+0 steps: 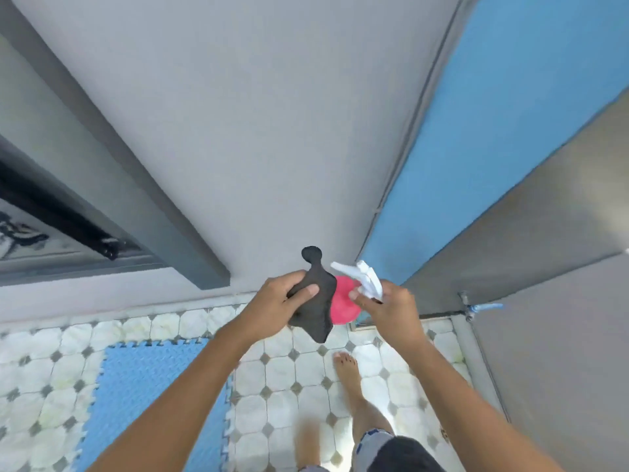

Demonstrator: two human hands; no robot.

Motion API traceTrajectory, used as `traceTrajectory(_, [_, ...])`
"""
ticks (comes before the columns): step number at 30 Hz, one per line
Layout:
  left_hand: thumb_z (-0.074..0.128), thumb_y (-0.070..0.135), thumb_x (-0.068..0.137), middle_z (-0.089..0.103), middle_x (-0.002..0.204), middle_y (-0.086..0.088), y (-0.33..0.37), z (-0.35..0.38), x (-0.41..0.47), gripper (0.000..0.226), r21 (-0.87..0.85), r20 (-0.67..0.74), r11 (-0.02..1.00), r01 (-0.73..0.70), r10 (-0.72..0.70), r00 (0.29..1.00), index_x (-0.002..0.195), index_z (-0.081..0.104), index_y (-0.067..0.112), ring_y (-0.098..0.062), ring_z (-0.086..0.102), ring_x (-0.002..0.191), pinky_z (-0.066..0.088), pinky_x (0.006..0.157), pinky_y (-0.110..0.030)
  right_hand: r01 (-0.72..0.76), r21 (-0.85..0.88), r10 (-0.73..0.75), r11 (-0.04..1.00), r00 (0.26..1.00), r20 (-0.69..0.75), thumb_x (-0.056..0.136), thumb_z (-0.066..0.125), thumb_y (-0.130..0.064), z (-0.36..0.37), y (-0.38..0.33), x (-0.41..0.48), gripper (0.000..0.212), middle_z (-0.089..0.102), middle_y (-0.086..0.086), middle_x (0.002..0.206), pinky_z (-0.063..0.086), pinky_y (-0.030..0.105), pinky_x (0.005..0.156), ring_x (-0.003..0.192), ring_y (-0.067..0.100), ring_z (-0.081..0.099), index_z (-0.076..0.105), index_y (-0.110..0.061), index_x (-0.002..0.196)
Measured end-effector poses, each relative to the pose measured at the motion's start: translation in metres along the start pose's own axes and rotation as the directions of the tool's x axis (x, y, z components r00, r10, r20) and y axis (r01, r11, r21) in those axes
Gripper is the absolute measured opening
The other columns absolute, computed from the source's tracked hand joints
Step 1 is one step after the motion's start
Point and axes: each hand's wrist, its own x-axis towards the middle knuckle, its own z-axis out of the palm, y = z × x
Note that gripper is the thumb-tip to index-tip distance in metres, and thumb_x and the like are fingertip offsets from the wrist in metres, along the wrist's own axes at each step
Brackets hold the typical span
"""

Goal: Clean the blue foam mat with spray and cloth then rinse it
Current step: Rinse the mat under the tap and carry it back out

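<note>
Barely begun, by the look: blue foam mat (146, 396) flat on tiled floor (289, 373) at near left, no visible wetness; spraying, wiping, rinsing all judged undone. Open tiles right of its toothed edge, wall (238, 131) beyond. Dark cloth (318, 311) gripped in left hand (275, 301), spray bottle (343, 301) clasped in right hand (391, 310).

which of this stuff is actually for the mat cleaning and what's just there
For the job: blue foam mat, dark cloth in left hand, spray bottle in right hand.
Just there: window, blue wall, tiled floor.
</note>
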Motion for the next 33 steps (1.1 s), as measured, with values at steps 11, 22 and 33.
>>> traceTrajectory(11, [0.056, 0.028, 0.103, 0.075, 0.101, -0.003, 0.22, 0.2, 0.045, 0.018, -0.029, 0.548, 0.95, -0.312, 0.276, 0.79, 0.116, 0.066, 0.02, -0.019, 0.072, 0.094, 0.06, 0.08, -0.036, 0.021, 0.11, 0.044, 0.994, 0.832, -0.553, 0.084, 0.084, -0.027, -0.269, 0.057, -0.159, 0.021, 0.048, -0.011, 0.059, 0.03, 0.023, 0.054, 0.056, 0.005, 0.039, 0.069, -0.017, 0.073])
traceTrajectory(22, [0.054, 0.03, 0.104, 0.073, 0.101, 0.0, 0.362, 0.496, 0.125, 0.016, -0.018, 0.812, 0.91, -0.415, 0.255, 0.524, 0.117, 0.063, 0.026, -0.016, 0.072, 0.089, 0.061, 0.057, -0.042, -0.212, 0.179, 0.251, 0.961, 0.389, -0.886, 0.083, 0.083, -0.027, -0.483, 0.194, -0.24, 0.013, 0.058, -0.019, 0.055, 0.032, 0.016, 0.053, 0.054, 0.0, 0.05, 0.073, -0.03, 0.076])
traceTrajectory(33, [0.057, 0.034, 0.099, 0.071, 0.097, -0.017, 0.389, 0.697, 0.176, 0.018, 0.039, 0.937, 0.802, -0.596, 0.177, 0.3, 0.109, 0.064, 0.021, -0.037, 0.07, 0.084, 0.06, 0.065, -0.049, -0.332, 0.27, 0.354, 0.904, 0.228, -0.907, 0.083, 0.081, -0.033, -0.567, 0.266, -0.243, 0.019, 0.051, -0.006, 0.054, 0.033, 0.026, 0.053, 0.052, 0.009, 0.045, 0.067, -0.026, 0.074])
